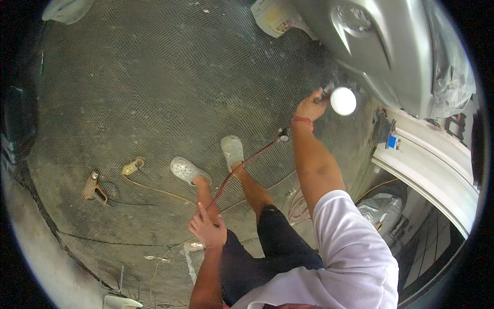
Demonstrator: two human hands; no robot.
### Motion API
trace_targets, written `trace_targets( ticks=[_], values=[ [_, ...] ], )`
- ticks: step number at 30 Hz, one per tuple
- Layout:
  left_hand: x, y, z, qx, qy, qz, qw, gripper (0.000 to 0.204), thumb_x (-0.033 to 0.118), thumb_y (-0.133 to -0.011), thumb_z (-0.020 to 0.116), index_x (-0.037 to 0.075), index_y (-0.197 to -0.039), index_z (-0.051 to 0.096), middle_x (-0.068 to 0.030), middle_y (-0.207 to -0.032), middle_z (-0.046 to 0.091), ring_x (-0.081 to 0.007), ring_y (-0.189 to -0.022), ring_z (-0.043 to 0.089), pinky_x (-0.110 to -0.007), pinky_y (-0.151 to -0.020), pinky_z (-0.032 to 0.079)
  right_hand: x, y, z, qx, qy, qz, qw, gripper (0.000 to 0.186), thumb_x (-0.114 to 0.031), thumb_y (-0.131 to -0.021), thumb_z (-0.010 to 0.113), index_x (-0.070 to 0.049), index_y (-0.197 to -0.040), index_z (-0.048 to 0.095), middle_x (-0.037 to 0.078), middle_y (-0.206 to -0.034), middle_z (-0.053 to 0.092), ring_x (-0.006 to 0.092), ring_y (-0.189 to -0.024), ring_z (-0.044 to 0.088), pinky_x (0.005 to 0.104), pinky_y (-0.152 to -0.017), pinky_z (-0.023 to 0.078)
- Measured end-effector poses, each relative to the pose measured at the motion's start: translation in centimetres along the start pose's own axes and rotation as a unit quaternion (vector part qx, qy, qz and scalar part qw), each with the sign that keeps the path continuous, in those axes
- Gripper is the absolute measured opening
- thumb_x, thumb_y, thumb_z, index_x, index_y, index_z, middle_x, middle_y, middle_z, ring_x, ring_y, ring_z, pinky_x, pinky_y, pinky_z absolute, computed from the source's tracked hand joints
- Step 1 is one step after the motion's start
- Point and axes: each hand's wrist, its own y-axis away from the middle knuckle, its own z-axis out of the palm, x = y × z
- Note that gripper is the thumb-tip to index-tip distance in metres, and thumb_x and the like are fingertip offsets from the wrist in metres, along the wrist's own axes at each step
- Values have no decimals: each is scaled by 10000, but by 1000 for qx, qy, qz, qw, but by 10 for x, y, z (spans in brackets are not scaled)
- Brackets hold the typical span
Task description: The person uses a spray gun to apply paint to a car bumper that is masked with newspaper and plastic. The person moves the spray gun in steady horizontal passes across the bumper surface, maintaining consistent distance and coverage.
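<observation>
My right hand [311, 106] is closed round a paint spray gun [324, 92], with a round white cup [343, 101] on top. The gun is close to the lower edge of a silver car bumper [391, 56]; its nozzle is too blurred to make out. From the gun a dark red air hose [242, 169] runs down past a small round fitting [283, 136] toward my left hand [208, 229]. That hand is in front of my legs, its fingers closed about the hose.
Clear plastic sheeting [453, 77] covers part of the bumper. White moulded panels [427, 159] stand at the right. A corded power tool [92, 188] and a yellow extension socket [135, 166] lie on the ribbed floor, left of my feet. Coiled hose [301, 206] lies beside my right leg.
</observation>
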Motion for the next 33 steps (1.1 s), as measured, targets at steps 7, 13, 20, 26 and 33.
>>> trace_targets(
  ticks=[7,13,20,26,33],
  values=[
    [-29,-22,-32,55,51,-37,997,916,451,-991,700,57,-1731,331,-222,-1338,562,-414,-1241,517,-576,-1150,353,-107,19,64,8,-201,109,974,619,-372,-1179,522,67,-1614,502,337,-1598,562,445,-1488,561,481,-1217,461],
    [-45,-64,-99,79,80,-88,990,910,452,-989,698,7,-1702,350,-226,-1282,569,-407,-1210,525,-544,-1077,401,-261,29,142,-59,-283,96,952,644,-405,-1177,509,65,-1616,498,348,-1590,562,456,-1523,521,486,-1258,414],
    [-78,-122,-107,231,122,-180,948,541,371,-1094,599,-17,-1472,616,-263,-1154,599,-469,-1118,572,-598,-985,454,-412,-1,209,-112,-381,28,917,664,-457,-1171,552,-1,-1648,478,121,-1038,711,197,-875,684,345,-705,582],
    [-118,-99,-179,165,193,-304,918,475,356,-1174,486,-47,-1194,735,-308,-1104,668,-497,-1082,622,-591,-961,469,-411,12,122,-115,-449,112,879,567,-495,-1188,497,4,-1438,600,67,-982,684,147,-816,623,319,-659,522],
    [-160,-78,-265,226,294,-411,833,571,444,-1184,449,-54,-1212,726,-283,-1201,735,-506,-1093,679,-599,-975,483,-387,55,-12,34,-285,313,905,578,-511,-1186,474,15,-1400,580,106,-1082,684,210,-952,655,336,-710,518]
  ],
)
